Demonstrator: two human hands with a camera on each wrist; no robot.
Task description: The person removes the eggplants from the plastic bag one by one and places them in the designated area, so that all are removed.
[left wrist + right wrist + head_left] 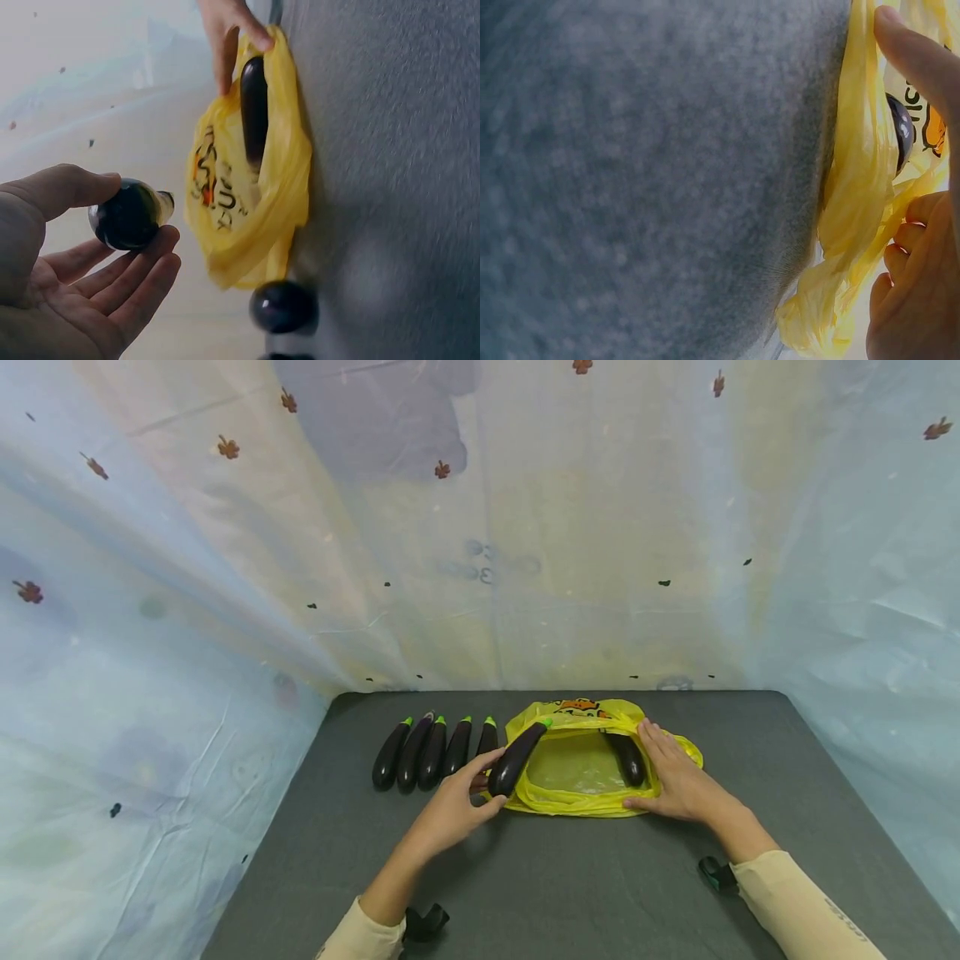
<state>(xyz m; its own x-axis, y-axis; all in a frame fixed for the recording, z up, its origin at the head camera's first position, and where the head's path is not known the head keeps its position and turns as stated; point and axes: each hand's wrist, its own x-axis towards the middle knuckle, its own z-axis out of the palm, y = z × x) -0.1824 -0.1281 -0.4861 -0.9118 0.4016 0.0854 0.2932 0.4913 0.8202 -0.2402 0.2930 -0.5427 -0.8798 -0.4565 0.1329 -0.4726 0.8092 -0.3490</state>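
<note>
My left hand (452, 812) grips a dark purple eggplant (517, 760) between thumb and fingers, its green tip pointing up and away over the left rim of a yellow plastic bag (573, 803). Seen from the left wrist, the held eggplant (126, 216) shows its rounded end. The bag lies with its mouth spread wide, and another eggplant (628, 762) is inside on the right. At the bag's right end my right hand (681, 781) straddles the mouth, thumb (911, 56) at the front rim and extended fingers along the back rim.
Several eggplants (414, 753) lie side by side in a row left of the bag, green ends away from me. The grey table (585, 885) meets a hanging patterned plastic sheet (570, 635) at the back and sides. Dark straps (426, 923) hang at both wrists.
</note>
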